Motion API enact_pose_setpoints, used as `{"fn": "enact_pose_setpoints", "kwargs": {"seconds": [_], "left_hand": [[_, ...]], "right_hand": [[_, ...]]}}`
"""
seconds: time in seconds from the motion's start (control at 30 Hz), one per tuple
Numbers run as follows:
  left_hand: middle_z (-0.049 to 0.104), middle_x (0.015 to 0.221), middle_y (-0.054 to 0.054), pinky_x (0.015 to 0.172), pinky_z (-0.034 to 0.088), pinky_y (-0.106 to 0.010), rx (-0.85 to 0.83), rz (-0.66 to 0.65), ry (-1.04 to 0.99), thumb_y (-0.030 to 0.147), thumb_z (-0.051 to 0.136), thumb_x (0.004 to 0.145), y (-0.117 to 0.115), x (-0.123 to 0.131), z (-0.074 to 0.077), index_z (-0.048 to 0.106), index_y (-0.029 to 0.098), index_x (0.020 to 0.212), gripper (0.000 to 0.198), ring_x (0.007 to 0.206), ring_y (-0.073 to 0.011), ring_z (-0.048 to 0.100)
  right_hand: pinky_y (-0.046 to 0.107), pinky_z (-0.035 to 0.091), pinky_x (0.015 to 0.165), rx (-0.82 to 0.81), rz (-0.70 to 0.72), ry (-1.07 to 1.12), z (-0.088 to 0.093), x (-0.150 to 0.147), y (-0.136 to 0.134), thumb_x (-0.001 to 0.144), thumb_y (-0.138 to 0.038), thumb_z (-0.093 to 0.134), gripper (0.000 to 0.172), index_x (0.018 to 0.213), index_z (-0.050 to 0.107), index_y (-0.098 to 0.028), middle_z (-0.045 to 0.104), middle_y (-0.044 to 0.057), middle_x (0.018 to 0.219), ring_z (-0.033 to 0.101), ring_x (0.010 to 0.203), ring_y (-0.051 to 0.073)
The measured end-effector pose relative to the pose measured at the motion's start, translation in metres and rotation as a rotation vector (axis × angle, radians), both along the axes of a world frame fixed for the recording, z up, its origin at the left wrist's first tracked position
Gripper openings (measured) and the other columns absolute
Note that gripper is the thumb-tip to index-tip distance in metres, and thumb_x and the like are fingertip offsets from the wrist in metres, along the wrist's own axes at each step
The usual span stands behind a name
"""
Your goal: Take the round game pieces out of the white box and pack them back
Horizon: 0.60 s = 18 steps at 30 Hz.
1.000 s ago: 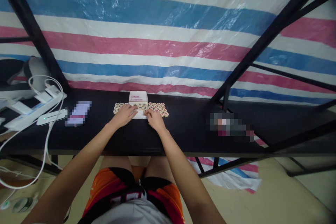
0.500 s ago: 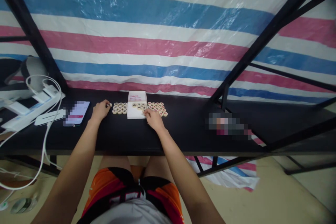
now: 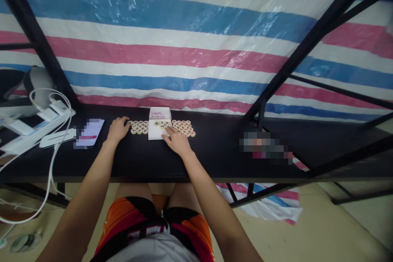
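Round xiangqi pieces with black markings (image 3: pixel 139 127) lie in rows on the black desk, left of a small white box (image 3: pixel 155 134). Its flap stands up at the back, and several loose pieces (image 3: pixel 161 123) rest inside. More pieces, marked in red (image 3: pixel 183 125), are grouped against the box's right side. My left hand (image 3: pixel 118 129) is at the left end of the black rows, thumb and forefinger apart, fingertips beside the end piece. Over the box's front right corner, my right hand (image 3: pixel 176 140) spreads its fingers, the tips touching or just above a piece inside.
A lit phone (image 3: pixel 90 132), a white flat item (image 3: pixel 57 137) and a power strip with white cables (image 3: pixel 33 131) occupy the left of the desk. A blurred-out object (image 3: pixel 266 146) lies to the right. Black metal posts and a striped plastic sheet (image 3: pixel 172 57) stand behind.
My left hand has let go of a piece, which now sits at the left end of the black rows. My right hand has shifted slightly left over the box, its fingers spreading.
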<state>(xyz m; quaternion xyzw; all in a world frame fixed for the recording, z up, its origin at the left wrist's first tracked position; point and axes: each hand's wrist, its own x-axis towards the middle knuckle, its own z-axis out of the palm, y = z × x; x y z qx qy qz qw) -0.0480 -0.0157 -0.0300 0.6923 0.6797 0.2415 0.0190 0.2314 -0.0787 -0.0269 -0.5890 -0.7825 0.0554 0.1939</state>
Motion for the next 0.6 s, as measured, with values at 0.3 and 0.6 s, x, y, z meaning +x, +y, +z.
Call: {"fn": "enact_pose_setpoints", "kwargs": {"seconds": [0.3,0.6], "left_hand": [[0.063,0.099,-0.008,0.091,0.042,-0.038,0.136,-0.409,-0.006,0.036,0.041,0.088,-0.016,0.053,0.008,0.066,0.019,0.101,0.033,0.095,-0.0237,0.054],[0.063,0.105,-0.009,0.095,0.039,-0.040,0.107,-0.653,0.093,0.047,0.039,0.092,-0.028,0.080,0.000,0.064,0.019,0.108,0.041,0.103,-0.0242,0.053]], "right_hand": [[0.029,0.044,0.084,0.013,-0.005,-0.024,0.004,-0.001,-0.003,0.097,-0.038,0.035,0.035,0.117,0.060,-0.024,0.062,0.007,0.117,0.061,0.098,0.020],[0.029,0.043,0.080,0.004,-0.008,-0.030,0.006,-0.002,-0.004,0.098,-0.034,0.031,0.033,0.108,0.061,-0.022,0.063,0.007,0.114,0.062,0.094,0.020]]}}
